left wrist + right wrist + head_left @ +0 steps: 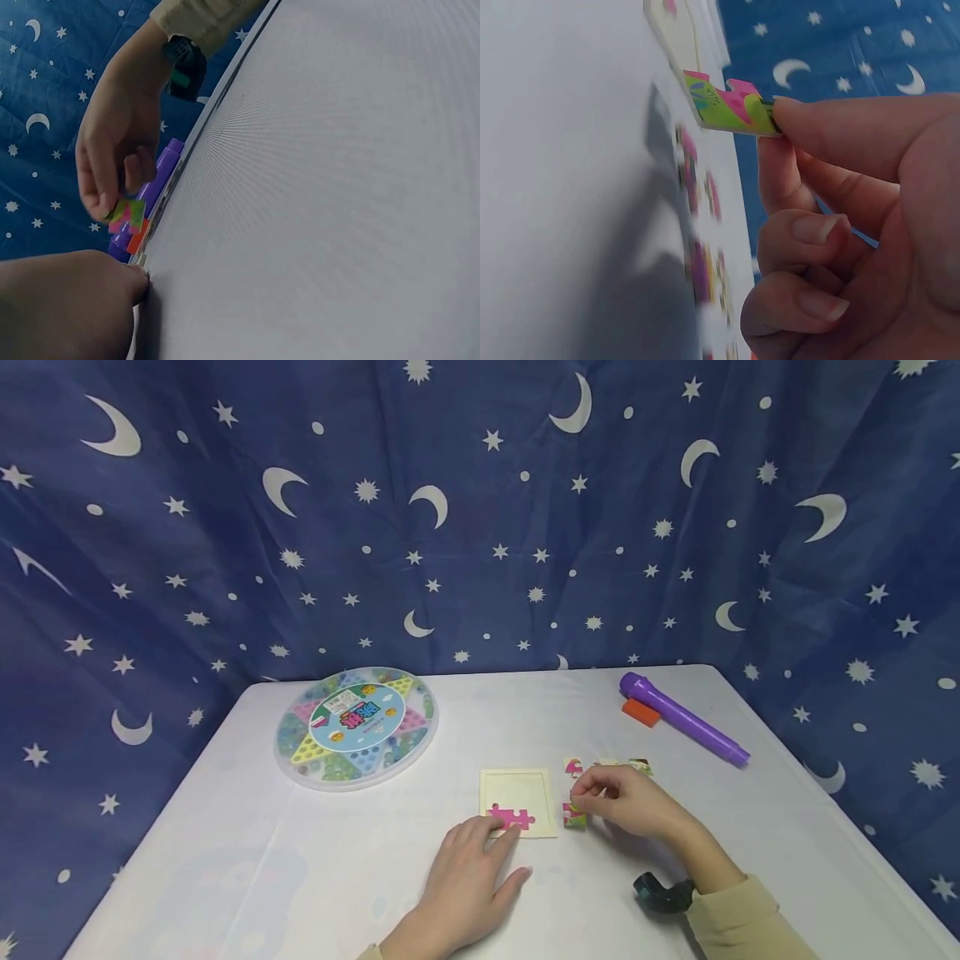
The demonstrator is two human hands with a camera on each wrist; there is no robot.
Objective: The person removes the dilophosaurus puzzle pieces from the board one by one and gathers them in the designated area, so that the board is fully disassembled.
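Note:
My right hand (630, 797) pinches a puzzle piece (731, 105), green and pink, between thumb and index finger; the other fingers curl inward. In the right wrist view, the piece is held above the white tabletop. Left of it lies a square, cream puzzle frame (553, 814), with joined pink pieces (513, 817) along its near side. My left hand (468, 881) rests at the frame's near-left corner, fingers extended, fingertips at the pink pieces. Several loose puzzle pieces (573, 766) lie right of the frame, partly hidden behind my right hand.
On the white table (390, 868), a round, clear-edged game box (360, 718) with a star pattern lies at the back left. A purple microphone-shaped stick (686, 720) and an orange block (641, 712) lie at the back right. Behind hangs a blue star-and-moon curtain (480, 518).

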